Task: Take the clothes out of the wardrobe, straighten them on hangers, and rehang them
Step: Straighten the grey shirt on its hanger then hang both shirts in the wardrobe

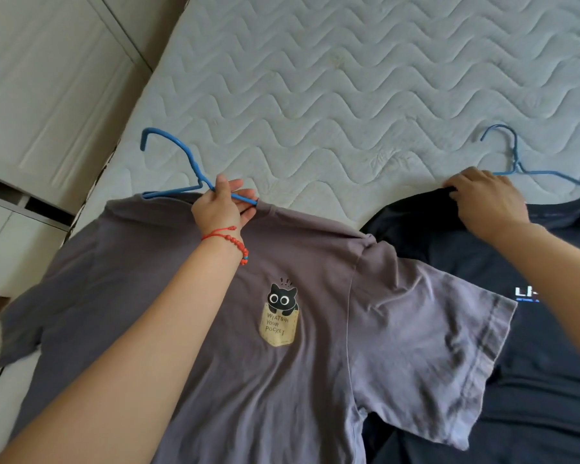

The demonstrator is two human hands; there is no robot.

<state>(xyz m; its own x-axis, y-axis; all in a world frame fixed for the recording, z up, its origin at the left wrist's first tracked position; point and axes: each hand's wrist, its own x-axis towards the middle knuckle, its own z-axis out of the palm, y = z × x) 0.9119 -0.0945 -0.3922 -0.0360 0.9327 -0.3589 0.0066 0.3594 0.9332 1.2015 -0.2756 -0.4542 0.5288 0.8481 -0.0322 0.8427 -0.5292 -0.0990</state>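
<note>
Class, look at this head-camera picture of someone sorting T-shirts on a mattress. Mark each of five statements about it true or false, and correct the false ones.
1. The left hand grips a blue hanger at the neck of the grey T-shirt. True.
2. The grey T-shirt bears a dog print. False: it shows a black cat in a pocket.
3. The right hand holds the collar of the dark T-shirt. True.
4. The red bracelet is on the right wrist. False: it is on the left wrist.
5. Both shirts hang in the wardrobe. False: they lie on the quilted mattress.
</note>
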